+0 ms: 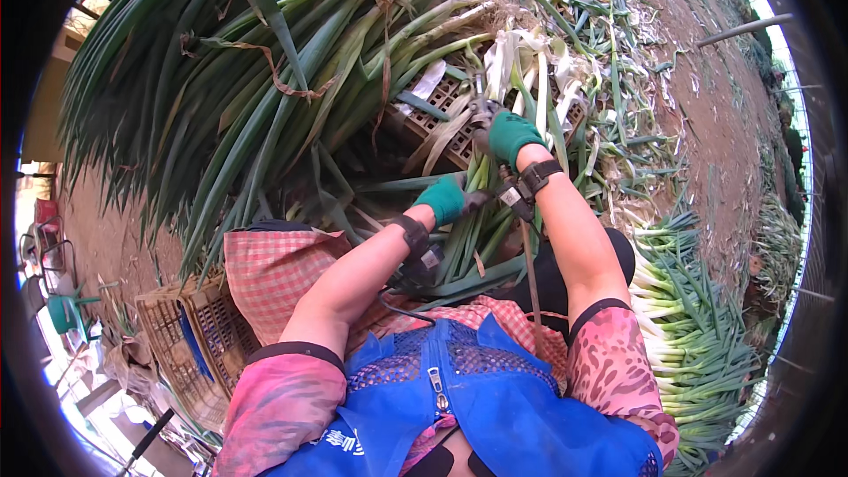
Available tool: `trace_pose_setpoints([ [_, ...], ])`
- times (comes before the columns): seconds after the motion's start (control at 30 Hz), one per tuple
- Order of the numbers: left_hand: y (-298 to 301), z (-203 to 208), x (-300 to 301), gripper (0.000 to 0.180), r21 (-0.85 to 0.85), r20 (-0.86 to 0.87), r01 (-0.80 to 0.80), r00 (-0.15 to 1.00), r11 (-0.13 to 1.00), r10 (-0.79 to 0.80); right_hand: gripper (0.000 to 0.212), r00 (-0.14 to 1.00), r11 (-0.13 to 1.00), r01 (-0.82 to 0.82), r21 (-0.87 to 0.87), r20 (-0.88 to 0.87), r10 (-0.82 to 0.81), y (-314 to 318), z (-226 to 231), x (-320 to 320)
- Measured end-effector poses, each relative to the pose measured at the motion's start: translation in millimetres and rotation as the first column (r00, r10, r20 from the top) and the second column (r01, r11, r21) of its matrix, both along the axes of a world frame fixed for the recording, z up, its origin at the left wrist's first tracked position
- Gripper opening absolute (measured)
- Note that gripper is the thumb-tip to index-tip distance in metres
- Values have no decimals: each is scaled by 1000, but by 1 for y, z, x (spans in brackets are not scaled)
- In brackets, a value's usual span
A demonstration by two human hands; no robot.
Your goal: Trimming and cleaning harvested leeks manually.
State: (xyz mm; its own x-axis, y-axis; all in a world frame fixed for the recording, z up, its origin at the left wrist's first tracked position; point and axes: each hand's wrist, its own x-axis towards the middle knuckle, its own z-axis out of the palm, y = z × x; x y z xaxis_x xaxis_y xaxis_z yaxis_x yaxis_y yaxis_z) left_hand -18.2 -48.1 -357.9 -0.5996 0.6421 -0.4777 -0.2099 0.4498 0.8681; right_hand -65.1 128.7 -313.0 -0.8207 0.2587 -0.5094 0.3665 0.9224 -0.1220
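My right hand (511,136), in a green glove with dark fingers, is closed around a metal nozzle-like tool (480,88). A thin brown hose (532,287) runs from near that hand down toward my lap. My left hand (449,200), gloved the same way, is closed on a bunch of long green onions (465,243), whose leaves hang below it over my lap; its fingertips are partly hidden. Just beyond my right hand, white-stemmed green onions (527,62) lie across a tan plastic crate (455,143).
A large heap of untrimmed green onions (274,62) rises at the left. Peeled leaf scraps (618,79) litter the ground ahead. Cleaned green onions (693,327) lie in a row at my right. Another tan crate (199,344) stands at the lower left.
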Motion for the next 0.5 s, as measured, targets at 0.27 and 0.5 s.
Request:
trace_pose_setpoints([
  [0.27, -75, -41, -125, 58, -336, -808, -607, 578, 720, 110, 58, 972, 971, 232, 56, 4, -233, 21, 29, 46],
  [0.5, -73, -52, -126, 64, -440, -741, -572, 666, 692, 79, 54, 954, 954, 298, 28, 17, -298, 23, 36, 97],
])
